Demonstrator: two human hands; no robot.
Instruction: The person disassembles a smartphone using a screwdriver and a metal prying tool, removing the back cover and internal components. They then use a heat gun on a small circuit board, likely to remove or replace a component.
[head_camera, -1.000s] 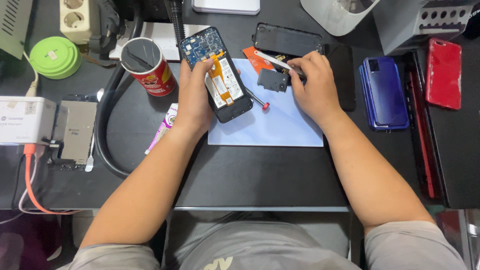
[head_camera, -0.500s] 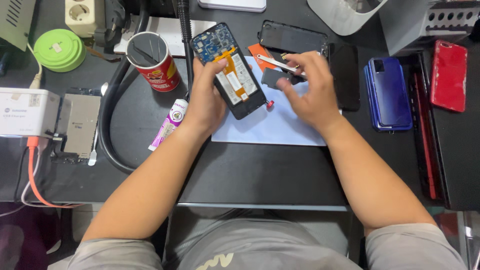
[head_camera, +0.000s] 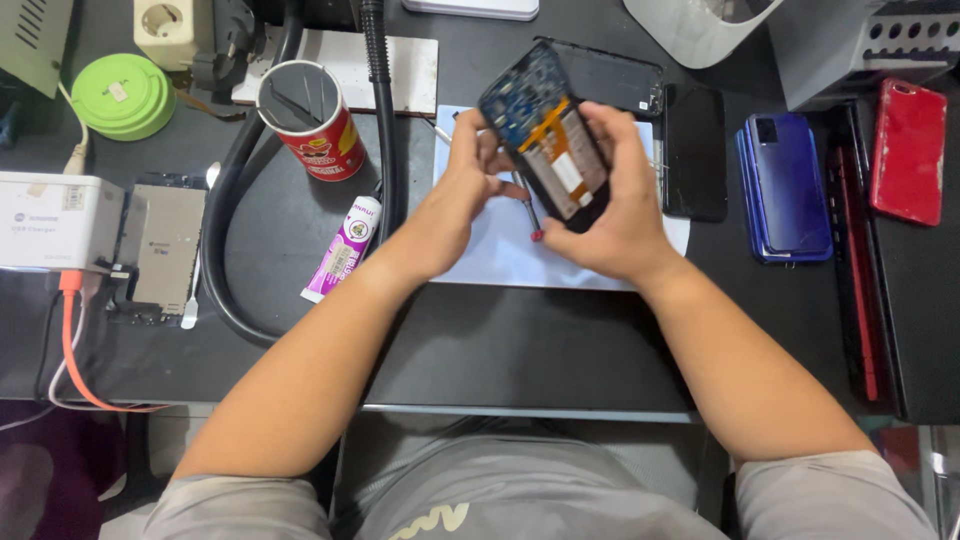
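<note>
Desk (head_camera: 520, 350) black w/ pale mat (head_camera: 500, 260) under hands (head_camera: 540, 185).

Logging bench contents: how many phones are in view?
4: an opened phone in both hands, a black phone beside the mat, a blue phone, a red phone. Others may be hidden.

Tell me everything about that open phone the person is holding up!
The open phone is dark and flat, with its back cover off. Inside, a blue circuit board sits at the top end, an orange ribbon strip crosses the middle, and a white label lies on the black lower part. It is tilted, lifted above the pale blue mat. The right hand grips its lower end and the left hand touches its left edge.
</note>
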